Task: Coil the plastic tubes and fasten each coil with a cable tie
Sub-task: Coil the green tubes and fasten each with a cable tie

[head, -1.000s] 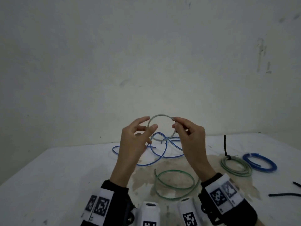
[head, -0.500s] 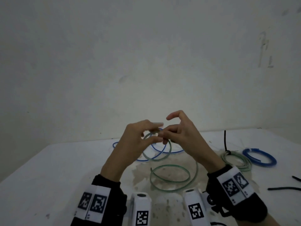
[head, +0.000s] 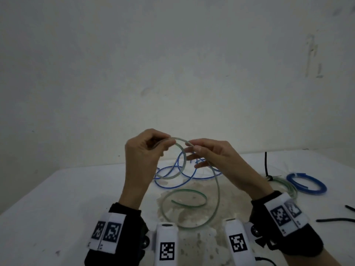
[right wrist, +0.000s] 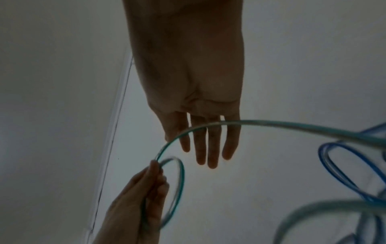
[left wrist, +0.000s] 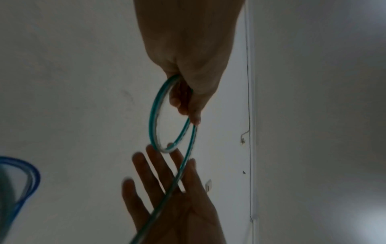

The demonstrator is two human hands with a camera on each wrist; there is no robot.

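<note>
Our left hand (head: 143, 150) is raised above the worktop (head: 57, 198) with its fingers curled, pinching the top of a small loop of the green tube (head: 216, 189); the loop hangs below the pinch, and the rest of the tube runs down past our right hand (head: 215, 158) to loose curls lying on the worktop. The right hand sits level with the left and just beside it, fingers straight and spread, the tube crossing them; the right wrist view shows no finger curled round it, so we read this hand as relaxed and only guiding. The main risk, as we judge it, is the springy tube unwinding: only one pinch holds the loop, and if that slackens while we lay on the next turn, the coil could pop open. The free length could also snag on the loose blue tube (head: 172, 181) behind it. Two tied coils (head: 305, 182) and spare black cable ties (head: 336, 220) lie to our right.
</note>
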